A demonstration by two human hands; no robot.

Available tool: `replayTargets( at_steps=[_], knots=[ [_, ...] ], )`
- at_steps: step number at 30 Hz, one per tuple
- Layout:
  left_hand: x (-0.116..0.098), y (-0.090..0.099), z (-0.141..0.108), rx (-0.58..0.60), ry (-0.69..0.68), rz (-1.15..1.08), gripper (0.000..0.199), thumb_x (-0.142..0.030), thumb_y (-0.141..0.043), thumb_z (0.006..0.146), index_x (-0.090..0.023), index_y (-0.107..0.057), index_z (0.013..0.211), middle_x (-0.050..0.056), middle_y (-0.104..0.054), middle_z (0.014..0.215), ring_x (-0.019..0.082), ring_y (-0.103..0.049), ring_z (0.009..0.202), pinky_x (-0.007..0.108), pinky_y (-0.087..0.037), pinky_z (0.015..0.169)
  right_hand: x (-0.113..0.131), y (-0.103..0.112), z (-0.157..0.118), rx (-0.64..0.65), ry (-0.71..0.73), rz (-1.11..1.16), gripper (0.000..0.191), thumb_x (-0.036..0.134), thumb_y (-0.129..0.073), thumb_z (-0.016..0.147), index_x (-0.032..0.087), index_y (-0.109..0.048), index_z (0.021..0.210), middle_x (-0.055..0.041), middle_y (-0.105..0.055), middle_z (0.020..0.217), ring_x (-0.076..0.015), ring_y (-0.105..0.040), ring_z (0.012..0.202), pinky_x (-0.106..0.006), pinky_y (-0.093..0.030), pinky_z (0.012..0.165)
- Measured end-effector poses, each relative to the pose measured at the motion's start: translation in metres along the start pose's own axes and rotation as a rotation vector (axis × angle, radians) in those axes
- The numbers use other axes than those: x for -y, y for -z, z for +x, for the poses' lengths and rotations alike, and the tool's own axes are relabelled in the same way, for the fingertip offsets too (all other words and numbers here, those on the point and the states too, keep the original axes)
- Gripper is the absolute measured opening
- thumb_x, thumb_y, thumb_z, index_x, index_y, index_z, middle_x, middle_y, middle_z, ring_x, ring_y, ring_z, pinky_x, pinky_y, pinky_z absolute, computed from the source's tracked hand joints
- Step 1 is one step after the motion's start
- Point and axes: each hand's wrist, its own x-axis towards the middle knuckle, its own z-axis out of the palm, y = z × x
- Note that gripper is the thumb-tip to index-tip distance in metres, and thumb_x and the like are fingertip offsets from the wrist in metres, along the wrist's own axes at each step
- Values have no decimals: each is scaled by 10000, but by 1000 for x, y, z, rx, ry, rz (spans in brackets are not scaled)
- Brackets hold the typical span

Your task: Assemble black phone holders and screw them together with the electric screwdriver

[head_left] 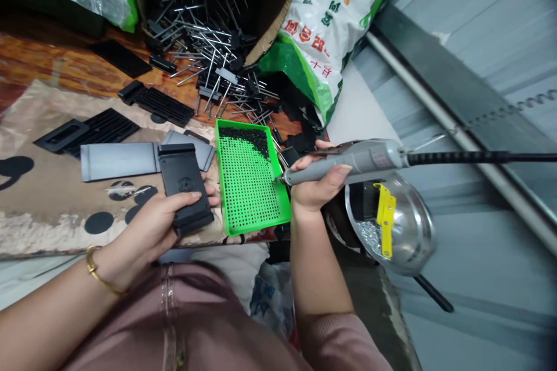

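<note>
My left hand (152,232) holds a black plastic rectangular holder (183,185) with a round recess at its centre, fingers wrapped under it. My right hand (315,185) grips a grey rotary tool (343,165), and a black flexible shaft (470,157) runs from it to the right. The tool's tip sits at the edge of a green perforated tray (226,185), whose upper end has a heap of small black bits (243,142). Both hands are close to the tray, one on each side.
Grey plastic plates (117,161) and black grille panels (159,105) lie on a patterned mat. Behind them, metal pins with black parts spill from a cardboard box (278,6). A printed woven sack (326,23) stands beside it. A steel bowl (411,226) holds a yellow bracket (386,220).
</note>
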Motion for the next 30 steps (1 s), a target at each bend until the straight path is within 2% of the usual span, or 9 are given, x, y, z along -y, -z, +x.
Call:
replayTargets(
  at_steps=[10,14,18,21,23,27,30],
  knots=[
    [0,-1,-1,-28,15,-4,259,-23,-592,732,-132,-667,954,112,-742,905,236,-724,779,309,-614,650,-13,-5,5,-44,-68,26,469,621,-426,779,189,-583,872,87,-502,449,-98,-464,356,-231,-371,384],
    [-1,-2,-1,-25,23,-3,342,-19,-584,739,-137,-646,1054,124,-740,922,250,-722,803,329,-612,655,-15,-5,3,-47,-80,6,477,619,-419,778,184,-587,882,86,-497,447,-97,-464,356,-230,-371,388],
    [-1,-3,-1,-5,10,-31,394,-9,-575,744,-146,-623,1110,107,-738,895,237,-720,778,333,-607,648,-9,-7,5,-70,-52,8,465,620,-407,787,198,-588,861,85,-485,433,-103,-449,351,-229,-362,376],
    [-2,-3,-1,7,32,-90,270,-85,-554,810,-140,-629,1064,92,-728,846,205,-709,698,306,-594,597,8,-11,5,-71,-19,82,478,634,-372,805,212,-593,823,79,-472,423,-102,-427,334,-220,-336,347],
    [-3,-3,-2,37,48,-153,218,-228,-509,887,-127,-631,1036,96,-715,805,195,-697,663,312,-588,602,24,-17,0,-6,-36,158,516,664,-345,804,219,-606,812,70,-467,428,-103,-416,324,-217,-314,324],
    [-2,-1,-1,97,62,-250,526,-536,-340,924,-111,-630,1037,110,-693,750,201,-678,631,355,-580,642,62,-31,-22,246,-125,310,554,739,-411,752,246,-639,861,57,-481,466,-117,-421,342,-248,-349,339],
    [0,2,0,117,56,-282,633,-613,-266,906,-114,-637,1023,110,-694,743,196,-673,621,329,-567,622,84,-43,-39,456,-307,406,510,719,-549,708,254,-656,890,40,-540,517,-140,-479,408,-292,-425,420]
  ],
)
